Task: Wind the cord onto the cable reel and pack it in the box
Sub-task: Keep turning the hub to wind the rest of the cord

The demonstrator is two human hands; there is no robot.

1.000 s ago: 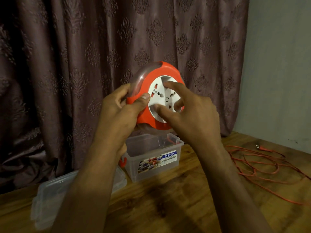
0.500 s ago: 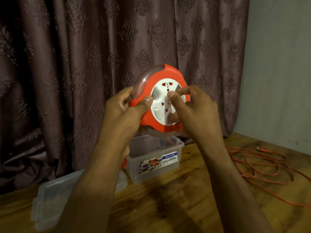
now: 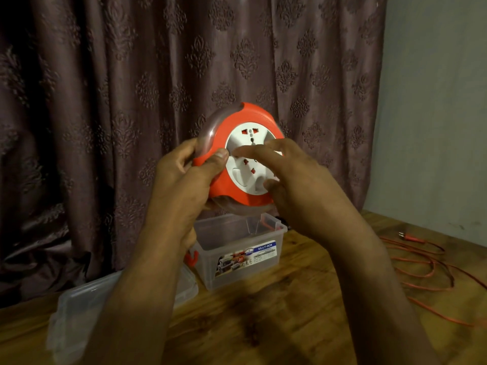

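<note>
I hold an orange cable reel [image 3: 232, 122] with a white socket face and a clear rim up in front of the curtain. My left hand [image 3: 184, 177] grips its left edge, thumb on the orange front. My right hand [image 3: 287, 175] rests its fingers on the white socket disc, the index finger stretched across it and blurred. An orange cord [image 3: 427, 270] lies in loose loops on the wooden table [image 3: 263, 320] at the right, its plug [image 3: 407, 236] near the wall. A clear plastic box [image 3: 237, 248] with a label stands open below the reel.
The box's clear lid [image 3: 79, 306] lies flat at the table's left edge. A patterned dark curtain [image 3: 131, 101] hangs right behind the table. A grey wall [image 3: 434, 114] closes the right side. A strand of orange cord runs from the reel down behind the box.
My right hand's fingers have turned on the white socket disc, and the disc has rotated. The reel has stayed held at about the same height.
</note>
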